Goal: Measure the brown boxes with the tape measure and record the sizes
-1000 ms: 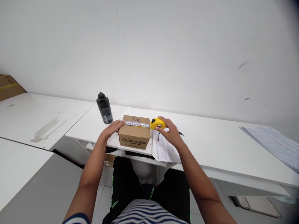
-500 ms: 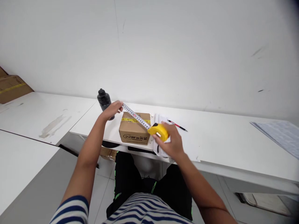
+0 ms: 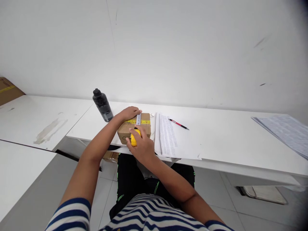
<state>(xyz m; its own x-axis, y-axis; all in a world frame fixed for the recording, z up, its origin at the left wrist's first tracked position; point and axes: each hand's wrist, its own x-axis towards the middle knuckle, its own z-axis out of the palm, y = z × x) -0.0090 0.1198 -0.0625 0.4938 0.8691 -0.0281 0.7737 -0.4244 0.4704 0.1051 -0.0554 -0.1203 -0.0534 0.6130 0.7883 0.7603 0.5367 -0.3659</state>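
A small brown cardboard box (image 3: pixel 122 129) with yellow tape across its top sits near the table's front edge. Over its top lies the extended blade (image 3: pixel 138 119) of a tape measure, running from the far edge toward me. My left hand (image 3: pixel 130 113) is at the box's far edge, its fingertips closed at the blade's end. Wrapped around the yellow case of the tape measure (image 3: pixel 134 138), my right hand (image 3: pixel 143 146) holds it against the near edge of the box top. The fingers partly cover the box's printed front.
A dark bottle (image 3: pixel 103 106) stands left of the box. Written sheets of paper (image 3: pixel 166 136) and a red and black pen (image 3: pixel 178 124) lie to its right. More papers (image 3: pixel 284 133) rest at the far right. Another carton (image 3: pixel 9 91) is at the far left.
The blade has gone from slanting in the air above the box to lying front to back on its top, with less of it showing. My right hand moved left with the case.
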